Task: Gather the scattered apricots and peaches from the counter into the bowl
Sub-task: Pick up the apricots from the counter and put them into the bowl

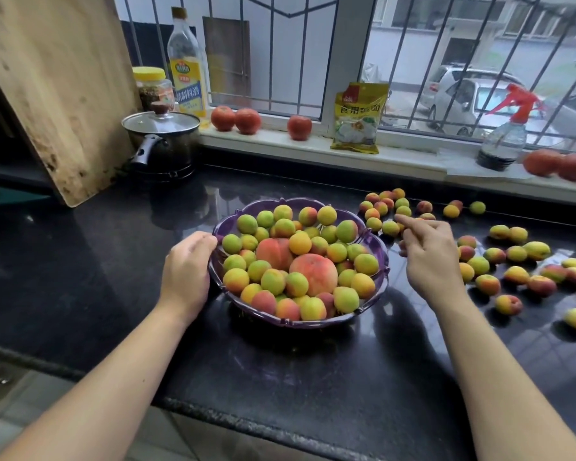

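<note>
A purple bowl (378,244) stands mid-counter, heaped with small yellow-green-red apricots and two large peaches (313,274). My left hand (188,271) grips the bowl's left rim, fingers curled over it. My right hand (426,251) hovers just right of the bowl with fingers spread and the index finger stretched toward a cluster of loose apricots (384,204). I see nothing held in it. Many more apricots (516,274) lie scattered over the right side of the black counter (113,277); some are hidden behind my right hand.
A dark pot with a glass lid (162,141) and a leaning wooden cutting board (57,81) stand back left. On the windowsill are a bottle (185,68), a jar (152,86), tomatoes (235,119), a yellow bag (358,118) and a spray bottle (506,134).
</note>
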Demonstrator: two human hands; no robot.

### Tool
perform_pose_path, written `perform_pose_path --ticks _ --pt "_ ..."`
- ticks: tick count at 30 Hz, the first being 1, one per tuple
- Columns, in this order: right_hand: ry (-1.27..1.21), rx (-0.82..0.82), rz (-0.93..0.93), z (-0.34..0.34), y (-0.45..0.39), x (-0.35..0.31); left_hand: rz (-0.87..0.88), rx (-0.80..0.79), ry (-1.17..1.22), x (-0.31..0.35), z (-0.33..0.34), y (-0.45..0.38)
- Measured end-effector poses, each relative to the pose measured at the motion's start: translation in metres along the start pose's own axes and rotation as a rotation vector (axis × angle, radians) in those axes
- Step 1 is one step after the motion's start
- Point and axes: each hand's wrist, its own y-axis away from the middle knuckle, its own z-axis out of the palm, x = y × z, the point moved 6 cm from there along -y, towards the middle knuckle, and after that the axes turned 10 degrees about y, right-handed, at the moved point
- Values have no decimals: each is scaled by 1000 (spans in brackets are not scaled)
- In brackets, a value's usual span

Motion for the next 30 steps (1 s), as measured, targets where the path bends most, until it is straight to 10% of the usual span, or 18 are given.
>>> perform_pose_path --ticks 5,12,23,30 --pt "-207 -207 -242 -16 17 -66 -4 -9 0 -3 -1 -3" --pt "238 -682 -717 28 41 -163 -28 -6 -9 -2 0 -4" --pt "599 -559 -1007 65 43 -173 3 -28 -24 0 1 -3" --pt "178 -367 -684 29 20 -140 19 -25 -45 1 1 -3"
